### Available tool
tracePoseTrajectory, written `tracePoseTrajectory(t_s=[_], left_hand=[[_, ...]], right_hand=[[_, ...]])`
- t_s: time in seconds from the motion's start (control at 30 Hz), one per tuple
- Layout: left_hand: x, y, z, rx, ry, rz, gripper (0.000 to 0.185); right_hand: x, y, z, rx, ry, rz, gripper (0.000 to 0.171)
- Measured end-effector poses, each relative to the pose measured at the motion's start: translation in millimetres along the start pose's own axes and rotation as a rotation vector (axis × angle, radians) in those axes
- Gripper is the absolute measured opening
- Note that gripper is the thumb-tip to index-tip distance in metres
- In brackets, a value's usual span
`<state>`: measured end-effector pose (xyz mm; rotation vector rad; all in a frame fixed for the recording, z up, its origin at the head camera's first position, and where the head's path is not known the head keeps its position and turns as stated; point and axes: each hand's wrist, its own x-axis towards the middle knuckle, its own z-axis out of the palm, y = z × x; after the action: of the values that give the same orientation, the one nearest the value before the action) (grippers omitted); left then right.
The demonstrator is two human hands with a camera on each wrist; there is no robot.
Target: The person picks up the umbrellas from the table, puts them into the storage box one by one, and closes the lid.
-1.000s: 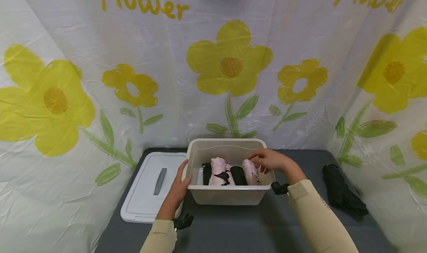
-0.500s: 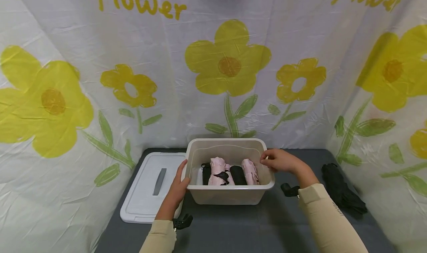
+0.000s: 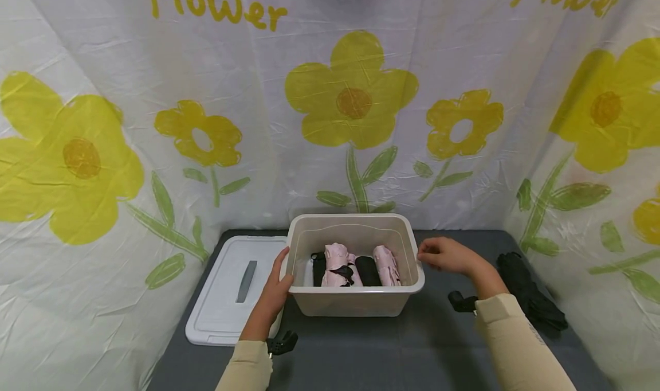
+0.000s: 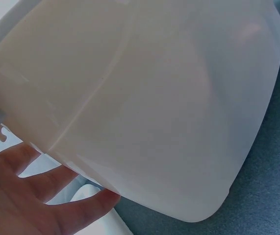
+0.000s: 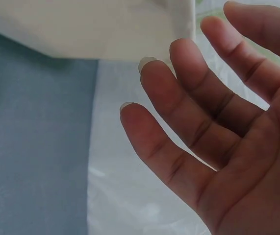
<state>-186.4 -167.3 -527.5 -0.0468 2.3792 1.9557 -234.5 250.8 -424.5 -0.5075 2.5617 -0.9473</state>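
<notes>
In the head view a beige plastic storage bin (image 3: 350, 303) stands on the table. Inside lie a pink rolled bundle (image 3: 337, 256) with a black piece on it, a black roll (image 3: 368, 271), another pink roll (image 3: 385, 265) and a dark item (image 3: 318, 268) by the left wall. My left hand (image 3: 275, 293) rests against the bin's left side, thumb at the rim; its straight, spread fingers (image 4: 93, 208) reach along the outer wall in the left wrist view. My right hand (image 3: 447, 255) hovers just right of the bin's right rim, fingers relaxed, holding nothing.
A white lid (image 3: 222, 299) with a grey handle (image 3: 247, 281) lies left of the bin, partly behind my left hand. A crumpled black bundle (image 3: 531, 293) lies at the table's right. A flower-printed white curtain (image 3: 268, 167) hangs behind and at both sides.
My right hand has moved right, from over the right pink roll inside the bin to outside the right rim. My left hand stays at the bin's left side.
</notes>
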Motion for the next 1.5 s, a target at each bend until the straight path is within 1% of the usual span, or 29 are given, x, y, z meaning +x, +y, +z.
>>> tracePoseTrajectory(t_s=[0.1,0.3,0.4,0.47,0.57,0.67,0.8,0.87,0.97,1.17,1.23,1.33,1.5], left_hand=[[-0.8,0.5,0.3,-0.001,0.0,0.004,0.073],[-2.7,2.4,0.2,-0.012,-0.007,0.017,0.073],[-4.0,4.4,-0.5,-0.023,-0.018,-0.003,0.072],[-6.3,9.6,-1.0,-0.027,-0.028,-0.016,0.071],[-14.3,24.5,-0.8,-0.02,-0.036,-0.028,0.071],[-12.7,20.7,-0.3,-0.009,-0.021,-0.021,0.07],[-3.2,2.1,-0.3,-0.011,-0.002,-0.012,0.07],[-3.9,3.6,-0.4,-0.014,-0.007,-0.013,0.069],[-6.3,8.7,-0.6,-0.024,-0.019,-0.02,0.07],[-19.0,32.9,-1.0,-0.015,-0.043,-0.025,0.069],[-21.7,37.4,-1.1,-0.01,-0.045,-0.022,0.069],[-20.2,34.4,-0.8,-0.016,-0.044,-0.017,0.069],[-9.3,13.4,0.2,-0.016,-0.028,-0.011,0.07]], right_hand=[[-4,9,1,-0.001,0.017,0.015,0.019],[-12,24,2,-0.021,0.037,0.045,0.025],[-16,31,2,-0.059,0.054,0.056,0.027],[-18,35,2,-0.092,0.066,0.065,0.029],[-22,43,3,-0.117,0.073,0.085,0.031],[-26,51,4,-0.127,0.076,0.108,0.033],[-30,61,5,-0.139,0.095,0.14,0.035],[-33,66,5,-0.144,0.104,0.155,0.035],[-38,71,4,-0.146,0.114,0.181,0.039],[-46,83,6,-0.161,0.159,0.211,0.05],[-49,88,7,-0.172,0.175,0.214,0.054],[-51,97,9,-0.192,0.204,0.24,0.06],[-54,111,10,-0.219,0.232,0.33,0.069]])
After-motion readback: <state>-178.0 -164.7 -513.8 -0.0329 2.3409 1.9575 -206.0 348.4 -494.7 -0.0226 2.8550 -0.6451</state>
